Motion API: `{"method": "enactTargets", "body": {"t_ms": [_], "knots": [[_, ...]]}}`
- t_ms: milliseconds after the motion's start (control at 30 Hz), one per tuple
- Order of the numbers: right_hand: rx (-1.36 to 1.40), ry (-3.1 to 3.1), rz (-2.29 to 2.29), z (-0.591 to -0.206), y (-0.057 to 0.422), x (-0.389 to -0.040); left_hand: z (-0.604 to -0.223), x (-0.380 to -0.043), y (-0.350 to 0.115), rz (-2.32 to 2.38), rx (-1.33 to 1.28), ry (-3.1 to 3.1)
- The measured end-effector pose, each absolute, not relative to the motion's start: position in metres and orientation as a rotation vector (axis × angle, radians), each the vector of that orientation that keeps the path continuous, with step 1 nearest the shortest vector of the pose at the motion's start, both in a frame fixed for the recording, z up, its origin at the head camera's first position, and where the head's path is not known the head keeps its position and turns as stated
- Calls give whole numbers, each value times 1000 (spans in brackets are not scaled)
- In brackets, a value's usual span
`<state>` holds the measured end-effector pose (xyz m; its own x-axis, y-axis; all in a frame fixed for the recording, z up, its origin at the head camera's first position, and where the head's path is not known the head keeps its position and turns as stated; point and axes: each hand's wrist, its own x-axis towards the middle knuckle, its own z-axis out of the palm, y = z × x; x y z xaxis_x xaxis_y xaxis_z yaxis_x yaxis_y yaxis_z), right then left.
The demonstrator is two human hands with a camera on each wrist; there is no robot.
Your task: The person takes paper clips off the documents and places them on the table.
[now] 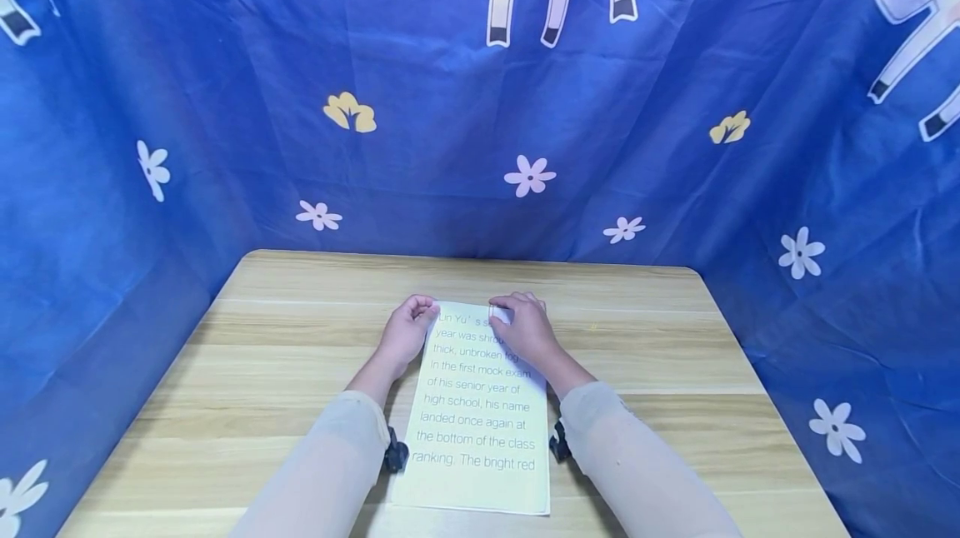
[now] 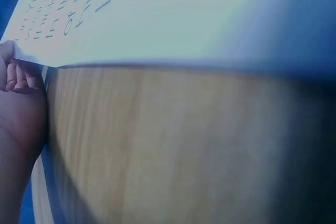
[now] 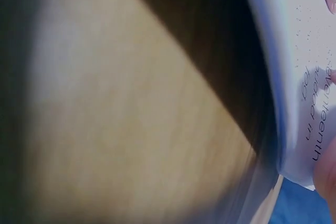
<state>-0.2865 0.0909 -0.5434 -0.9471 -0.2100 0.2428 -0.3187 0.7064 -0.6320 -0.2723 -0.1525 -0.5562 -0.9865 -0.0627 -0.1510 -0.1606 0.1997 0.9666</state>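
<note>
A white sheet of paper [image 1: 480,413] printed with large English text lies lengthwise in front of me, its lower end between my forearms. At its top left corner my left hand [image 1: 408,326] pinches the edge, thumb over the paper and other fingers curled; the left wrist view shows that hand [image 2: 21,103] at the sheet's corner. My right hand [image 1: 525,328] holds the top edge toward the right corner, its thumb and forefinger bent at the edge and covering some words. In the right wrist view the long side of the paper [image 3: 294,103] bows upward.
A light wood-grain table [image 1: 660,405] with rounded back corners carries the paper. Blue cloth [image 1: 435,155] printed with flowers and animal legs surrounds it at the back and both sides. Dark wrist devices [image 1: 396,450] sit near the paper's sides.
</note>
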Motion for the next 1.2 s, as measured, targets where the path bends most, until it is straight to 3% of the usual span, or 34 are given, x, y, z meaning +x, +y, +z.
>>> {"method": "enactTargets", "body": {"t_ms": [1200], "knots": [[315, -2637, 1162, -531, 127, -291, -559, -271, -151, 1934, -222, 2392]]}}
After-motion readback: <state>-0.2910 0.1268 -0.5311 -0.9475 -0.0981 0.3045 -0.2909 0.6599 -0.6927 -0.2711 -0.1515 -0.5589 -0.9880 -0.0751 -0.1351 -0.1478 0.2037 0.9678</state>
